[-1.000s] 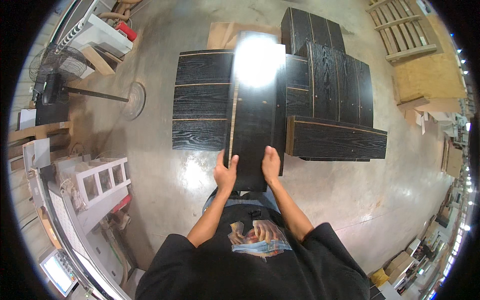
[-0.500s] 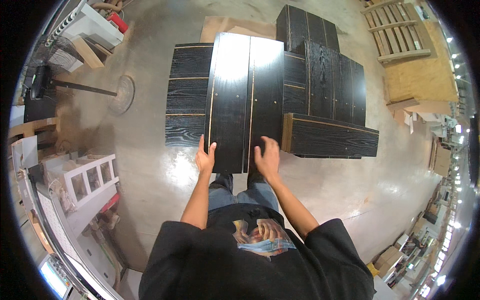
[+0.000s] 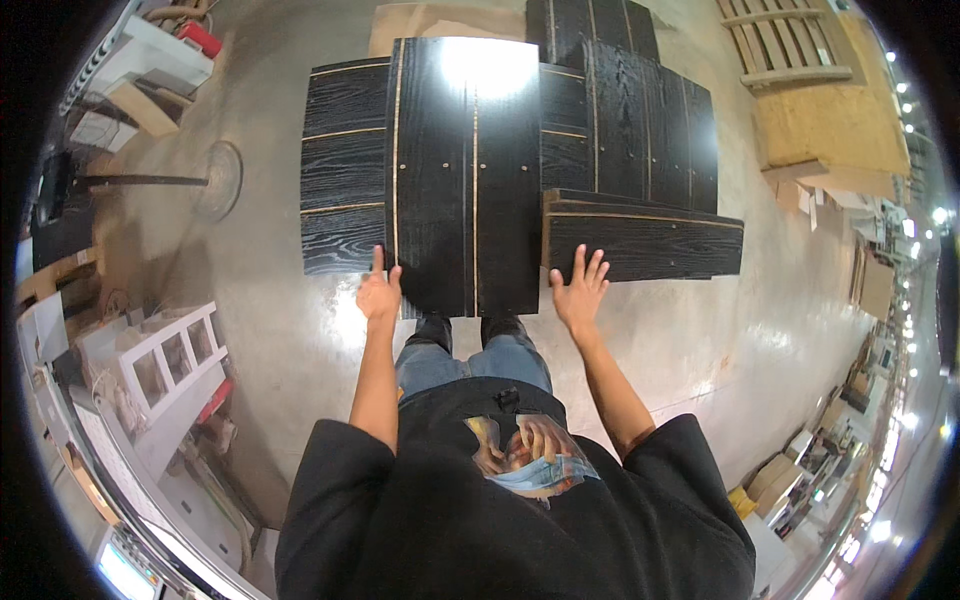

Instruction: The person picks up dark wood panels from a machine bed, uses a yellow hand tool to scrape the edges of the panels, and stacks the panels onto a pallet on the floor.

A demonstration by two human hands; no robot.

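In the middle, two long black wood-grain boards (image 3: 435, 240) lie side by side across a wider stack, their far end shining with reflected light. Pale lines run along their edges, and small round marks dot them. My left hand (image 3: 380, 296) is at the near left edge of these boards, forefinger stretched forward and thumb apart; whether it touches the edge I cannot tell. To the right of the boards, my right hand (image 3: 580, 294) is open with its fingers spread. It overlaps the near side of a black board stack (image 3: 660, 240), and contact there is unclear.
More black panels (image 3: 345, 165) lie under the boards at the left, and others (image 3: 650, 130) at the far right. A brown sheet (image 3: 400, 25) is behind. A pedestal fan (image 3: 218, 182) stands left, a white slatted frame (image 3: 175, 365) nearer. A wooden pallet (image 3: 785, 45) is at far right.
My right hand has moved right, off the middle boards, and its fingers have spread. The gap between the two boards has narrowed. My left hand stays by the left edge.
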